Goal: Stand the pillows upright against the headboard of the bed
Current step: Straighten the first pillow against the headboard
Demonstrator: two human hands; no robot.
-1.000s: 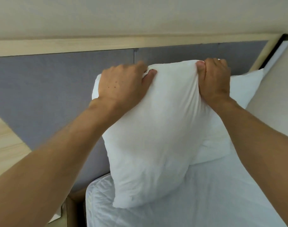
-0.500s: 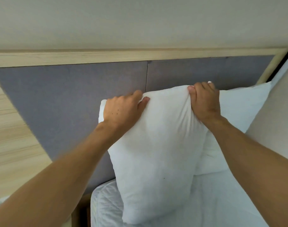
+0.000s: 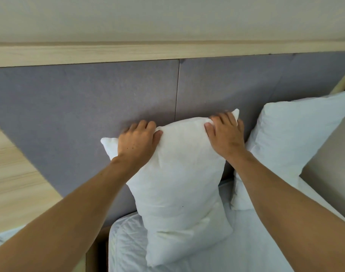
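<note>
I had both hands on the top edge of the near pillow (image 3: 179, 185), which stood on end on the white mattress (image 3: 246, 242) with its long axis running up toward 12 o'clock, leaning slightly to 1 o'clock. My left hand (image 3: 137, 143) was clamped over the top left shoulder of the pillow at about 11 o'clock, fingers curled over the far side and thumb pinching the fabric on the near face. My right hand (image 3: 225, 134) gripped the top right corner at about 1 o'clock in the same way, thumb in front, fingers wrapped behind. Both hands were about equally near, so neither one led.

The pillow's body hung below my hands, toward 6 o'clock, its bottom end pressed into the mattress near the corner of the bed. Its top edge lay close against the grey padded headboard (image 3: 85, 107); whether my knuckles touched the fabric behind, I could not tell. A 2nd pillow (image 3: 297, 134) already leaned upright against the headboard at 2 o'clock, just beside my right wrist, with a dark gap between the 2.

I judged that what mattered next was the lean: the top had to rest back on the headboard squarely before I let go, or the pillow could slump forward onto the mattress.
</note>
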